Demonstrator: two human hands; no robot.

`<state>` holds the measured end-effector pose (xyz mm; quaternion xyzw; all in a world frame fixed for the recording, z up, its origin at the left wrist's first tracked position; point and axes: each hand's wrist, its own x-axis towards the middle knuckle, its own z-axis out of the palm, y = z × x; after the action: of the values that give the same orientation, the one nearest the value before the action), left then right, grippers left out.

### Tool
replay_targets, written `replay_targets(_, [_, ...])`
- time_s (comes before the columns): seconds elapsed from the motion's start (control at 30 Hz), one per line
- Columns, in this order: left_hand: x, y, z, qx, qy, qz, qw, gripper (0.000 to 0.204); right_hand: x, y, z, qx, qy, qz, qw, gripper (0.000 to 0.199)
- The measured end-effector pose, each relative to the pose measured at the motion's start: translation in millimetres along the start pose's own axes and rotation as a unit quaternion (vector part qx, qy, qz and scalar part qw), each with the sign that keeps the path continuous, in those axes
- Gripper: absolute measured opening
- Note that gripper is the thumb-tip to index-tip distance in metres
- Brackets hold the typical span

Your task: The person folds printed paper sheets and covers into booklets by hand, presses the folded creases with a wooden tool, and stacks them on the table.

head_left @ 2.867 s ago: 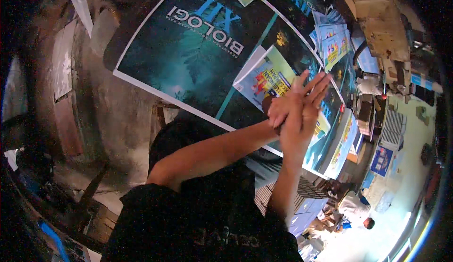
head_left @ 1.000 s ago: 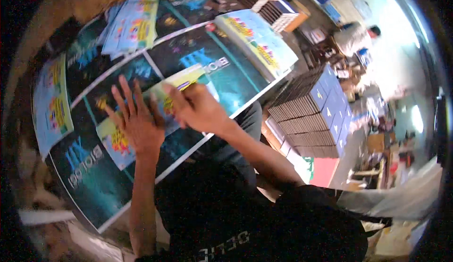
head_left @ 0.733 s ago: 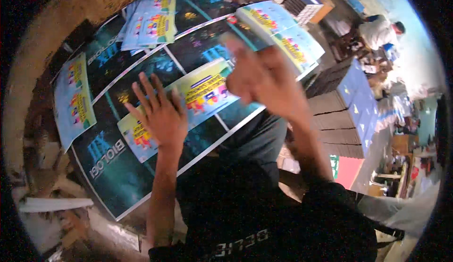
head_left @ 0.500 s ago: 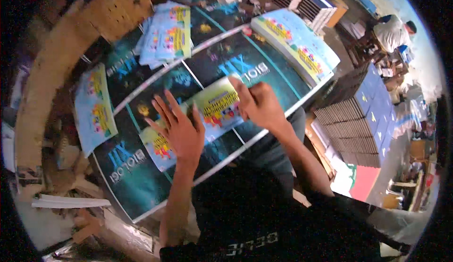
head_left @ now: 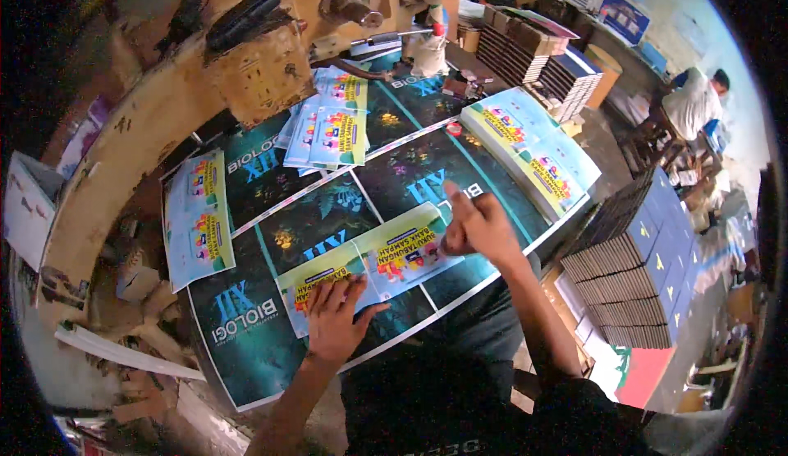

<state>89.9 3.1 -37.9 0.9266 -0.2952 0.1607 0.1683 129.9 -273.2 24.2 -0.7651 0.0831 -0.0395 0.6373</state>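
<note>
My left hand lies flat, fingers spread, on the near end of a long light-blue and yellow printed sheet. That sheet rests on large dark teal book-cover sheets spread over the work surface. My right hand is at the sheet's far right end, fingers curled, pinching or pressing its edge; the exact grip is hard to tell.
More light-blue sheets lie about: one at the left, a fanned pile at the top, a stack at the right. A worn yellow machine rises behind. Stacks of blue books stand at my right. Another person sits far right.
The view has swung and settled over the sheets. My left hand slid down to the sheet's near end, and my right hand moved to its right end.
</note>
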Motion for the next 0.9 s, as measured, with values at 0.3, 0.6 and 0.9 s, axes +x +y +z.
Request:
replay_targets(0.3, [22, -33, 18, 0.113, -0.031, 0.226, 0.967, 0.035, 77, 45, -53, -0.113, 0.227, -0.162, 0.954, 0.04])
replay_targets(0.6, [32, 13, -13, 0.045, -0.135, 0.067, 0.988, 0.036, 68, 15, -80, -0.112, 0.146, 0.01, 0.983, 0.057])
replay_targets(0.9, [5, 11, 7, 0.01, 0.013, -0.007, 1.0, 0.056, 62, 26, -99, -0.103, 0.101, 0.166, 0.976, 0.078])
